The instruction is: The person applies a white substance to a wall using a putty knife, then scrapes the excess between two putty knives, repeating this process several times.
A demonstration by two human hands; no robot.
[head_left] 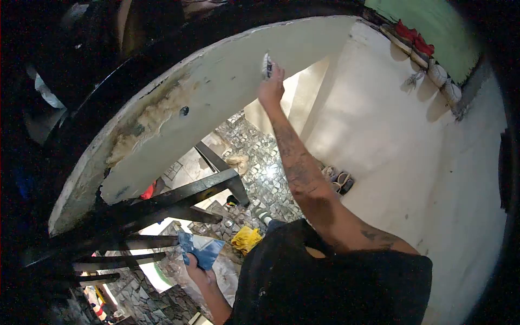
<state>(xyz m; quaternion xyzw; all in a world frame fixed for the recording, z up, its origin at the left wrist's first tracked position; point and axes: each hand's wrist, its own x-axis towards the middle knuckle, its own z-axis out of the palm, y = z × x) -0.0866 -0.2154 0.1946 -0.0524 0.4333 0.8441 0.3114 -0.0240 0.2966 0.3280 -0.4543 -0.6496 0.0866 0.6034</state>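
Note:
My right hand (271, 89) is raised at the end of the outstretched arm, its fingers closed round a small flat white-and-dark tool (267, 64). The tool is up against the pale curved wall band (227, 76), though whether it touches the surface is hard to tell. Brown, rough damage (146, 130) and a dark hole (184, 111) mark the band further left. Low down, my left hand (202, 275) grips a flat, square blue-and-grey plate (201, 250) by its lower edge; what the plate is cannot be made out.
Dark beams (189, 189) cross at the left, near my left hand. Below lie a stone-patterned floor (265, 162), a yellow cloth (246, 239) and sandals (342, 182). Red-and-white shoes (414, 40) rest on the ledge at upper right, above a white wall (379, 124).

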